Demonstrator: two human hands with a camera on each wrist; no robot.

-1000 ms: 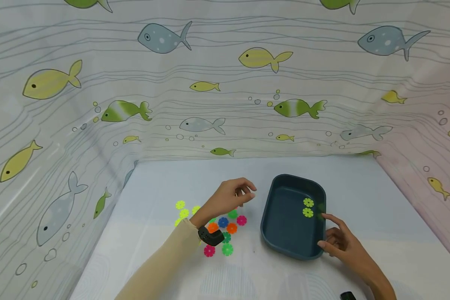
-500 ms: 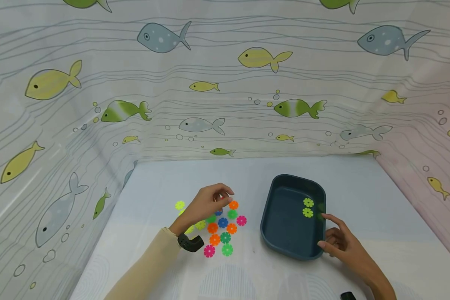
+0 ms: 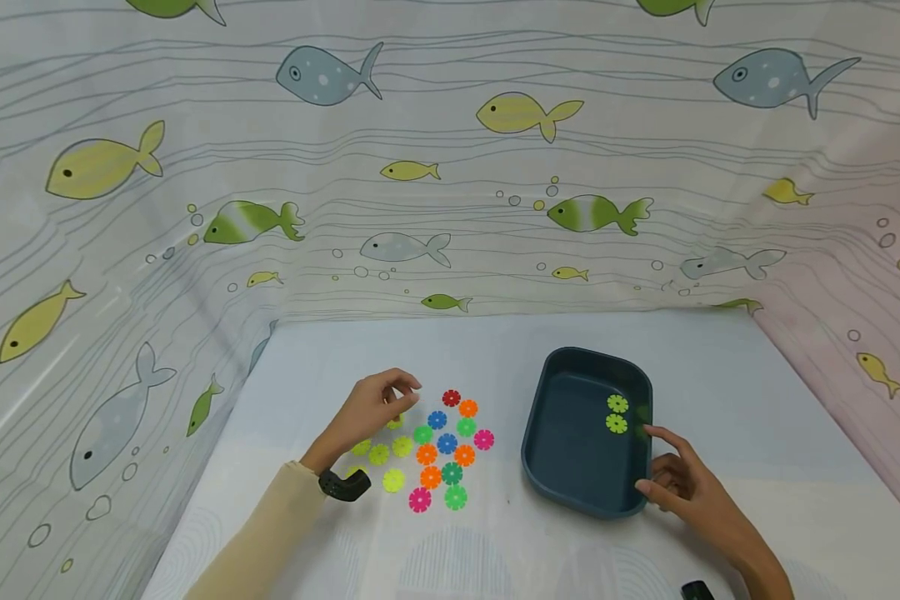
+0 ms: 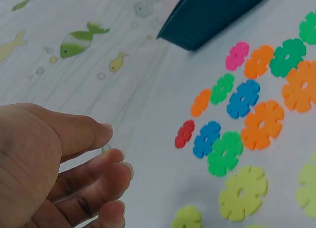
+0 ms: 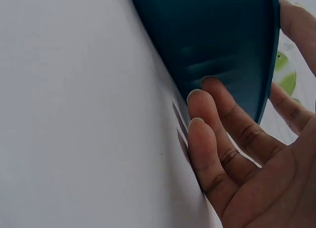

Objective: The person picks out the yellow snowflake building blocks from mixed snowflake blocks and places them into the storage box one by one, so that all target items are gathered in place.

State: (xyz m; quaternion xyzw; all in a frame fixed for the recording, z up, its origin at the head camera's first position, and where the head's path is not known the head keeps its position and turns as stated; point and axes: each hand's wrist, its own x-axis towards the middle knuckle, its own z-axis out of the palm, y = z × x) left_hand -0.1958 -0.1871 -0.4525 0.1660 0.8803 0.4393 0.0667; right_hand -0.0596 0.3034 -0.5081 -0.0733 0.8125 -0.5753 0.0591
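This is a three-sided booth (image 3: 832, 217), the wider room hidden: sheeting (image 3: 487, 150) printed with fish (image 3: 513, 113) stands behind the dark blue tray (image 3: 573, 454) and to its left and right, and a pale, faintly patterned surface (image 3: 528, 542) spreads beneath it.

Your left hand (image 4: 39, 164) fills the lower left corner, thumb tip (image 4: 103, 133) near the curled fingers (image 4: 111, 181). To its right, flower-shaped discs (image 4: 243, 193) lie spread over a white surface (image 4: 153, 183) — pink, orange, green, blue, red, yellow — and a dark teal tray (image 4: 212, 18) cuts across the top.
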